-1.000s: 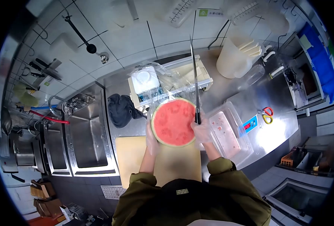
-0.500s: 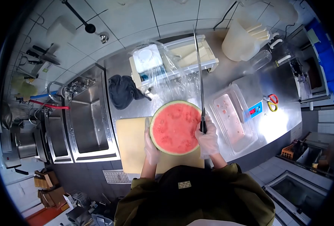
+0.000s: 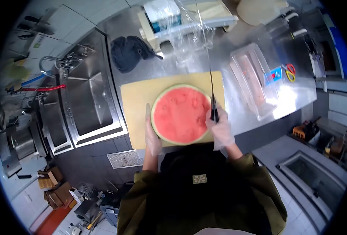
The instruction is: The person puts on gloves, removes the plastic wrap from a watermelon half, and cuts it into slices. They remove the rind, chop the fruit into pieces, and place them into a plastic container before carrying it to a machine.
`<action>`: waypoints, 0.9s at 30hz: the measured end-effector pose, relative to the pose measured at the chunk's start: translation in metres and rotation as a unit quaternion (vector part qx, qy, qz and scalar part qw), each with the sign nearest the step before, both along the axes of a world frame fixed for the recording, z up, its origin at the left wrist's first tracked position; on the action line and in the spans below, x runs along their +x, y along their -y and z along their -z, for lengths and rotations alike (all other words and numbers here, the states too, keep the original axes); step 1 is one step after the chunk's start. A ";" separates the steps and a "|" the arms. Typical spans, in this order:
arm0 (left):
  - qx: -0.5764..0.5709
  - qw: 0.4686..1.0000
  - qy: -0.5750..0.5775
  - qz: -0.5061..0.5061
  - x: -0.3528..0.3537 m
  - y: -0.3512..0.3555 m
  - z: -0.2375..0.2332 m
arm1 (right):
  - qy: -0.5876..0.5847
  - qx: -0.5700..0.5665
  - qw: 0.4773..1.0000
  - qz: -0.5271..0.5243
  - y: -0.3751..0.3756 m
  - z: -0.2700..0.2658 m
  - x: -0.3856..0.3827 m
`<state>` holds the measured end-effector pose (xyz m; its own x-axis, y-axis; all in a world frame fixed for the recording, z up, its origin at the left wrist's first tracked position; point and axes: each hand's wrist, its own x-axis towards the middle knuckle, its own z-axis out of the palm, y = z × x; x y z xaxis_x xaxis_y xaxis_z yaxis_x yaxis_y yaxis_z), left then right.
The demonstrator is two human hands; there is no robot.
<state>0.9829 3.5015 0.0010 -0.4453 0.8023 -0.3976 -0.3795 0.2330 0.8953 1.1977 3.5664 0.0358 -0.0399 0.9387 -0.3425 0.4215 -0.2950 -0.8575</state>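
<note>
A cut watermelon half (image 3: 181,114) rests with its red flesh upward on a pale yellow cutting board (image 3: 135,98). Along the rind's left side is my left hand (image 3: 153,135) in a clear glove, its fingers stretched out flat, with a narrow gap to the melon. My right hand (image 3: 221,127), also gloved, is closed around the black handle of a long knife (image 3: 211,80) at the melon's right edge. The thin blade points away from me, past the board's far edge. Whether the right fingers also touch the rind cannot be made out.
Right of the board lies a clear plastic container (image 3: 253,82), with a scale display (image 3: 274,75) and scissors (image 3: 290,73) beyond it. A dark cloth (image 3: 130,54) and a tray with plastic wrap (image 3: 193,31) are behind. Steel sinks (image 3: 91,105) stand at left.
The watermelon half has come toward me and now lies within the board, whose far edge shows. My left hand has come slightly away from the rind. The view has tilted downward.
</note>
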 end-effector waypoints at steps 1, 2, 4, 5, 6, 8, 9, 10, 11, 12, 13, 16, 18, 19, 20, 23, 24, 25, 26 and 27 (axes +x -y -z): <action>-0.045 0.976 0.197 -0.077 -0.002 -0.003 0.003 | 0.012 0.032 0.999 -0.013 -0.001 0.001 0.004; -0.065 0.996 -0.038 0.036 -0.009 0.004 0.014 | 0.024 0.064 0.997 -0.024 -0.002 0.003 0.008; -0.060 0.834 -0.491 0.244 -0.036 0.011 0.041 | -0.059 0.075 0.994 -0.057 -0.002 -0.013 0.021; -0.048 0.841 -0.477 0.251 -0.041 0.013 0.052 | -0.011 0.104 0.993 -0.059 0.007 -0.011 0.030; -0.038 0.847 -0.464 0.258 -0.044 0.014 0.058 | 0.036 0.131 0.989 -0.063 0.021 -0.011 0.038; -0.059 0.892 -0.376 0.244 -0.042 0.014 0.053 | 0.107 0.161 0.974 -0.115 0.055 -0.016 0.059; -0.088 0.925 -0.298 0.219 -0.036 0.008 0.035 | 0.138 0.178 0.969 -0.102 0.076 -0.020 0.060; -0.115 0.950 -0.219 0.190 -0.032 0.005 0.026 | 0.081 0.099 0.987 -0.094 0.092 -0.026 0.060; -0.092 0.950 -0.218 0.205 -0.034 0.009 0.042 | 0.023 0.019 0.996 -0.085 0.104 -0.031 0.060; -0.068 0.948 -0.219 0.220 -0.040 0.015 0.071 | 0.009 -0.021 0.997 -0.074 0.117 -0.027 0.059; -0.072 0.952 -0.210 0.209 -0.039 0.017 0.077 | -0.006 -0.063 0.996 -0.060 0.127 -0.021 0.056; -0.099 0.979 -0.129 0.125 -0.028 0.010 0.058 | 0.058 -0.024 0.993 -0.101 0.134 -0.013 0.047; -0.047 0.997 0.012 0.054 -0.017 0.003 0.024 | 0.066 0.011 0.995 -0.074 0.138 -0.002 0.040; -0.021 0.997 0.060 0.040 -0.017 0.000 0.023 | 0.061 -0.005 0.995 -0.078 0.136 0.001 0.039; 0.004 0.994 0.109 0.026 -0.017 -0.002 0.023 | 0.057 -0.021 0.995 -0.080 0.134 0.003 0.040; -0.027 0.989 0.145 0.009 -0.019 -0.010 0.031 | 0.032 0.003 0.994 -0.107 0.138 0.013 0.041; -0.068 0.985 0.157 -0.011 -0.013 -0.019 0.005 | 0.035 0.002 0.993 -0.117 0.140 0.020 0.043; -0.068 0.991 0.116 0.000 -0.012 -0.018 0.004 | 0.037 0.000 0.991 -0.127 0.142 0.025 0.043; -0.068 0.995 0.074 0.009 -0.012 -0.018 0.003 | 0.050 -0.010 0.991 -0.122 0.143 0.028 0.043; -0.027 0.998 -0.022 0.051 -0.017 -0.011 0.024 | 0.061 -0.020 0.991 -0.116 0.143 0.030 0.041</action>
<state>0.9661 3.5121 -0.0234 -0.3806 0.8222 -0.4233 -0.3121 0.3167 0.8957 1.2385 3.4234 0.0061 -0.2089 0.8946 -0.3951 0.5822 -0.2109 -0.7852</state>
